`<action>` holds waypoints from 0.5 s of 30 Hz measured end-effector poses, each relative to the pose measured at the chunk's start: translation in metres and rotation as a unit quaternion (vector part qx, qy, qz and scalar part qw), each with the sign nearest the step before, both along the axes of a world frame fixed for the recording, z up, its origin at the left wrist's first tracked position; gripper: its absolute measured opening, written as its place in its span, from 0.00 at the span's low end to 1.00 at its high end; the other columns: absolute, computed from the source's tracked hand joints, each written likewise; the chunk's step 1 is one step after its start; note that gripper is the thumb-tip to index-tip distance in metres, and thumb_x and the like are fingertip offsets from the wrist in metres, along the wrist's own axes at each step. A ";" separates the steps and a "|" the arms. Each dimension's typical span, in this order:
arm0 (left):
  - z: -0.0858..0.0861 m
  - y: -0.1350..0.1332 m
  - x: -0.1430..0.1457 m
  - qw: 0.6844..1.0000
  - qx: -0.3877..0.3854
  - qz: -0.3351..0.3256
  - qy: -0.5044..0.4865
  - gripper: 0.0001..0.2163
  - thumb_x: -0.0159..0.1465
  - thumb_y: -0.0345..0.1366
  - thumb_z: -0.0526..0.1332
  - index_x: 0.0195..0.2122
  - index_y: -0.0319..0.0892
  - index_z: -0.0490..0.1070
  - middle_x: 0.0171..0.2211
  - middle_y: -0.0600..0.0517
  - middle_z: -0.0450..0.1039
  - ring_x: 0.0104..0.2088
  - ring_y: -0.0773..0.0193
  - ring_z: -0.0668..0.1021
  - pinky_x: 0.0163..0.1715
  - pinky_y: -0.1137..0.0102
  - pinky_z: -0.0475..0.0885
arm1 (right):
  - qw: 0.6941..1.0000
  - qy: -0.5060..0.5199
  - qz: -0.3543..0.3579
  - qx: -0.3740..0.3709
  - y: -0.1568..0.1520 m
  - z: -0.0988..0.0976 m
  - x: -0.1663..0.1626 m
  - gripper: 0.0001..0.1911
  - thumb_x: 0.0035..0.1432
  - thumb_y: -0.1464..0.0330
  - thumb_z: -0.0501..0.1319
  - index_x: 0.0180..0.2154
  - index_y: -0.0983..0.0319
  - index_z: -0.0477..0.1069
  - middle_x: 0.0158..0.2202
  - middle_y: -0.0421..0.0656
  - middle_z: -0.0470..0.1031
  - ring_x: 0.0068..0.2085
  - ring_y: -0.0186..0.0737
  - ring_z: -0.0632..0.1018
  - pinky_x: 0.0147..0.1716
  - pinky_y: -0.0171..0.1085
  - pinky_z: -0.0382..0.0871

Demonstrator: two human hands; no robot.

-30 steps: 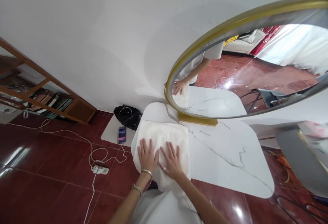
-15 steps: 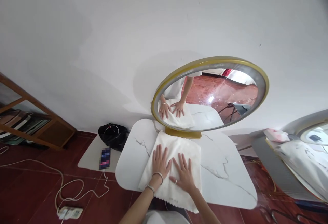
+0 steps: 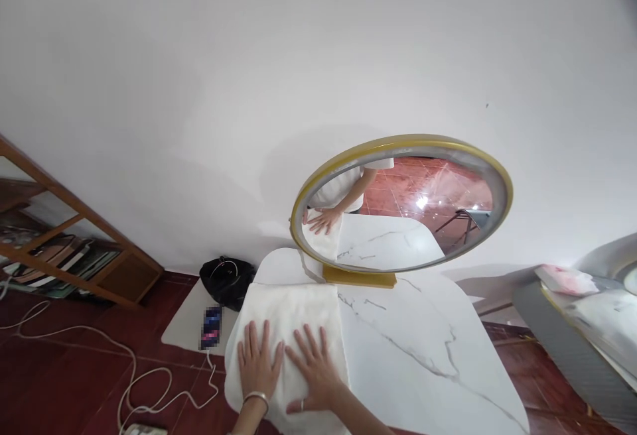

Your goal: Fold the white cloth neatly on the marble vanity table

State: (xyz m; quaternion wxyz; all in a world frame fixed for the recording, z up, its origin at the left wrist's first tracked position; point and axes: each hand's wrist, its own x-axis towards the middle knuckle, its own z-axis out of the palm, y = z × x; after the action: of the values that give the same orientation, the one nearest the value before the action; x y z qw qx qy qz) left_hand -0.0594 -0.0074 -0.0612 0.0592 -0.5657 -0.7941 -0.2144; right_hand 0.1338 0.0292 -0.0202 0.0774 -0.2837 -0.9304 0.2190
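A white cloth (image 3: 298,302) lies spread over the left part of a white marble-patterned table (image 3: 398,355). My left hand (image 3: 259,363) rests flat on the cloth, fingers spread, with a bracelet at the wrist. Beside it, my right hand (image 3: 318,372) also presses flat on the cloth, fingers apart, wearing a ring. The cloth's near edge runs out of the bottom of the view. Behind the cloth stands an oval mirror (image 3: 398,216) with a gold rim and a gold base (image 3: 358,277); it reflects an arm and a hand on the cloth.
Left of the table, a black bag (image 3: 226,282) and a phone (image 3: 211,327) with a charging cable sit on a pale low surface (image 3: 182,329). White cords (image 3: 129,362) trail over the red floor. A wooden shelf (image 3: 117,269) stands at left, a grey cabinet (image 3: 562,349) at right.
The cloth and both hands have slid to the left across the table, away from the mirror's base. More of the marbled tabletop shows on the right. The view has shifted somewhat.
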 end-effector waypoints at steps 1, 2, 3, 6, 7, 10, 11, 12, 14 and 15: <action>0.000 0.000 0.010 1.000 0.002 0.003 -0.002 0.26 0.64 0.46 0.49 0.63 0.43 0.60 0.66 0.42 0.54 0.67 0.50 0.53 0.63 0.49 0.51 | 1.000 0.003 0.009 -0.006 -0.001 0.003 0.010 0.52 0.54 0.42 0.57 0.68 0.51 0.30 0.70 0.46 0.29 0.68 0.64 0.36 0.59 0.72 0.32; -0.001 0.001 0.022 1.000 0.002 0.002 -0.004 0.26 0.64 0.45 0.49 0.63 0.43 0.60 0.66 0.42 0.54 0.68 0.50 0.52 0.63 0.49 0.51 | 1.000 0.004 0.015 -0.014 -0.001 0.005 0.022 0.51 0.54 0.42 0.56 0.68 0.51 0.30 0.70 0.46 0.29 0.68 0.64 0.36 0.59 0.72 0.33; -0.002 0.003 0.035 1.000 0.000 -0.003 -0.006 0.26 0.64 0.45 0.49 0.62 0.44 0.61 0.65 0.43 0.55 0.68 0.50 0.52 0.63 0.48 0.51 | 1.000 0.003 0.013 -0.025 -0.002 0.004 0.035 0.51 0.54 0.42 0.56 0.68 0.51 0.30 0.70 0.46 0.29 0.68 0.64 0.36 0.59 0.72 0.34; -0.007 0.011 0.079 0.999 -0.013 -0.031 -0.013 0.25 0.64 0.44 0.50 0.61 0.43 0.64 0.65 0.41 0.56 0.67 0.48 0.53 0.62 0.48 0.51 | 0.998 -0.010 -0.025 -0.054 -0.002 -0.009 0.076 0.54 0.50 0.39 0.57 0.68 0.49 0.32 0.70 0.47 0.30 0.67 0.68 0.37 0.57 0.76 0.33; -0.009 0.014 0.095 0.999 -0.020 -0.046 -0.017 0.25 0.63 0.44 0.51 0.61 0.43 0.64 0.65 0.41 0.57 0.67 0.48 0.54 0.62 0.48 0.52 | 0.997 -0.015 -0.046 -0.059 -0.003 -0.015 0.091 0.55 0.48 0.38 0.58 0.67 0.49 0.33 0.70 0.47 0.32 0.67 0.69 0.38 0.56 0.76 0.33; -0.014 0.025 0.135 0.993 -0.049 -0.096 -0.045 0.26 0.61 0.45 0.54 0.61 0.46 0.64 0.65 0.43 0.57 0.66 0.48 0.56 0.60 0.51 0.57 | 0.991 -0.037 -0.110 -0.066 -0.004 -0.030 0.137 0.58 0.42 0.36 0.61 0.67 0.47 0.38 0.69 0.48 0.37 0.67 0.70 0.43 0.56 0.76 0.36; -0.014 0.031 0.145 0.991 -0.058 -0.104 -0.060 0.26 0.61 0.45 0.55 0.61 0.47 0.64 0.65 0.43 0.56 0.65 0.48 0.58 0.58 0.51 0.60 | 0.988 -0.044 -0.128 -0.070 -0.005 -0.033 0.152 0.57 0.41 0.36 0.61 0.67 0.46 0.40 0.69 0.48 0.39 0.66 0.70 0.45 0.56 0.76 0.38; -0.013 0.038 0.153 0.990 -0.065 -0.100 -0.079 0.26 0.60 0.45 0.57 0.60 0.48 0.65 0.65 0.43 0.56 0.65 0.47 0.59 0.57 0.51 0.61 | 0.986 -0.047 -0.142 -0.074 -0.006 -0.037 0.165 0.56 0.41 0.36 0.61 0.66 0.46 0.43 0.68 0.48 0.42 0.66 0.69 0.47 0.57 0.75 0.41; -0.007 0.057 0.160 0.988 -0.070 -0.062 -0.124 0.24 0.59 0.45 0.58 0.57 0.49 0.69 0.65 0.43 0.56 0.63 0.43 0.62 0.55 0.48 0.63 | 0.984 -0.040 -0.157 -0.075 -0.006 -0.045 0.186 0.49 0.44 0.37 0.60 0.64 0.44 0.50 0.67 0.46 0.48 0.65 0.67 0.53 0.57 0.71 0.48; -0.002 0.069 0.159 0.984 -0.071 -0.039 -0.156 0.22 0.59 0.44 0.58 0.55 0.49 0.71 0.64 0.43 0.57 0.62 0.42 0.63 0.54 0.47 0.63 | 0.984 -0.033 -0.160 -0.070 -0.007 -0.049 0.192 0.45 0.46 0.38 0.59 0.63 0.43 0.53 0.66 0.45 0.52 0.65 0.66 0.56 0.57 0.69 0.52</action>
State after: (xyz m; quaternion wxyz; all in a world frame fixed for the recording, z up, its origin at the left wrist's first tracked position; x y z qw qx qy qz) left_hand 0.0994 0.0618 -0.0633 -0.1142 -0.5590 -0.7838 -0.2453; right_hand 0.3258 0.0226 -0.0695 0.0607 -0.4409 -0.8572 0.2591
